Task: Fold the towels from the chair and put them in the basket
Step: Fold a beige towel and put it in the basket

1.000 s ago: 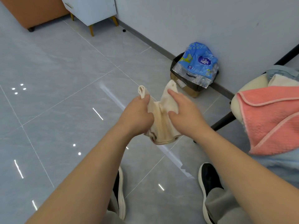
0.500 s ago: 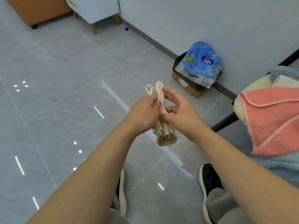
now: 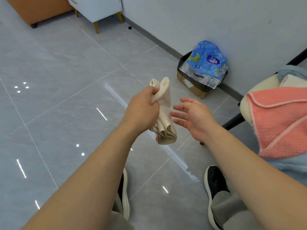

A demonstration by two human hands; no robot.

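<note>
Counted two hands, both bare. Found the left hand [image 3: 141, 112] near the middle of the view, fingers and thumb clenched round the upper part of one cream towel [image 3: 165, 113]. Saw this towel bunched into a narrow bundle, hanging in the air above the grey floor [image 3: 66, 63], with two rounded ends sticking out at 12 o'clock of the fist and the loose folds hanging at 5 o'clock of it.

Found the right hand [image 3: 194, 117] at 3 o'clock of the towel, just beside it but apart, palm turned toward it, all five fingers spread and relaxed, grasping nothing.

Counted three more cloths on one chair [image 3: 232, 121] at 3 o'clock of the view: one pink towel [image 3: 279, 120] on top, one pale blue cloth [image 3: 292, 166] at 6 o'clock of it, one white cloth [image 3: 294, 80] at 12 o'clock of it. Could not tell of any more beneath.

Noted one cardboard box [image 3: 191, 85] by the wall at 1 o'clock of the hands, with one blue plastic pack [image 3: 207, 60] on it. Counted two dark shoes [image 3: 216, 183] at 6 o'clock, and one white cabinet [image 3: 98, 7] beside one brown piece of furniture [image 3: 38, 9] at 11 o'clock.
</note>
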